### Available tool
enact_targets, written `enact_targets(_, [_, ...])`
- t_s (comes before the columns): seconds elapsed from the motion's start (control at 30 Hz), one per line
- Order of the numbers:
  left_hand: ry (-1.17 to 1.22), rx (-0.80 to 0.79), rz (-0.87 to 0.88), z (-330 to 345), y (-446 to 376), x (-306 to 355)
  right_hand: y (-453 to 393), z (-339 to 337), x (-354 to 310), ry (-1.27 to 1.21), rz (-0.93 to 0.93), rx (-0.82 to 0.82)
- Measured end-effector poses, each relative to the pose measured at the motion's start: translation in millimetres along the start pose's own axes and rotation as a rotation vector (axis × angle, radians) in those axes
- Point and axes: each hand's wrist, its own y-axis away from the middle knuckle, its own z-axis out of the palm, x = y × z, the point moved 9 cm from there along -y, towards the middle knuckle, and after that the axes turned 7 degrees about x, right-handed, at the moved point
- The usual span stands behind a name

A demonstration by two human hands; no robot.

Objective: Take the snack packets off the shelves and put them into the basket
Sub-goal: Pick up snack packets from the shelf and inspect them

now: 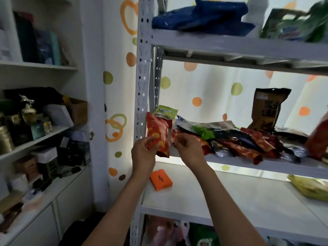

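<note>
**Two hands at the snack shelf, one packet in each**

Several white metal shelves (230, 46) fill the right of the view on a perforated upright, with a spotted curtain behind. On the middle shelf lies a loose heap of snack packets (239, 141), red, green and silver, overlapping one another; a brown pouch (268, 109) stands upright behind the heap, and a small green packet (166, 112) leans at the left end. On the top shelf rest blue packets (204, 16) and a green bag (291, 25). On the shelf below, an orange box (161, 180) lies flat near the left upright, well apart from a yellow-green packet (310, 187) at the right edge.

The left hand (143, 153) grips a red packet with yellow shapes (158, 135), fingers curled round its lower part, holding it upright just in front of the middle shelf's left end. The right hand (188, 148) pinches what appears to be a smaller red packet (174, 136) at the near edge of the heap; blur hides its outline. No basket shows.
</note>
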Motion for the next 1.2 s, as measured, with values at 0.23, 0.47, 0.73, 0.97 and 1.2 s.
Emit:
enact_targets(0.23, [-0.213,0.13,0.017,22.6,-33.7,-14.9,-32.3,-9.7,0.7,0.37,-0.058,0.016])
enact_targets(0.47, [-0.344,-0.134,0.071,66.8,-47.3,-13.5,-41.3,13.1,11.0,0.628,-0.067,-0.084])
enact_targets(0.73, [-0.545,-0.216,0.195,73.8,-46.5,-35.8,-38.6,20.6,3.0,0.845,-0.209,-0.043])
enact_targets(0.97, [-0.41,-0.208,0.302,63.0,-26.2,-21.7,-23.3,7.1,-27.9,0.744,-0.331,0.145])
enact_targets(1.2, [-0.074,-0.263,0.184,54.6,14.4,3.2,7.1,-31.1,-44.0,0.534,-0.382,0.314])
